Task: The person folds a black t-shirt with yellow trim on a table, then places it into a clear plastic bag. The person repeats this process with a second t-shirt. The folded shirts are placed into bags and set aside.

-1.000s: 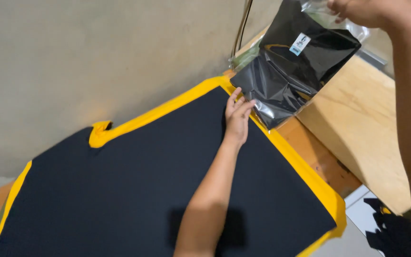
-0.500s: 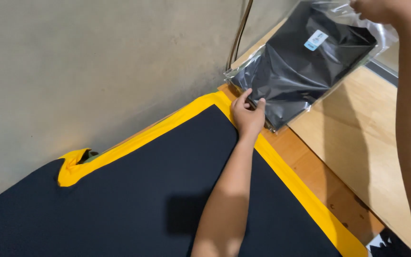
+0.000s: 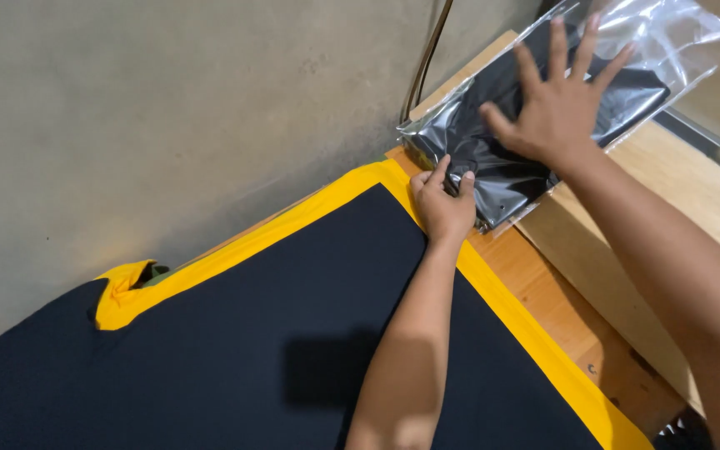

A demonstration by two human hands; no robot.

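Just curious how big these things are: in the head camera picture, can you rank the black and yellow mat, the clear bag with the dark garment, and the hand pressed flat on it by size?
1. black and yellow mat
2. clear bag
3. right hand

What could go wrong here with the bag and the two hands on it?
1. The clear bag overhangs the light board's near edge; if the left hand lets go of its corner, it may slide off.
2. The right hand presses flat with spread fingers; glossy plastic may slip sideways under it.
3. The bag's open end lies crumpled, so the dark garment inside may bunch.
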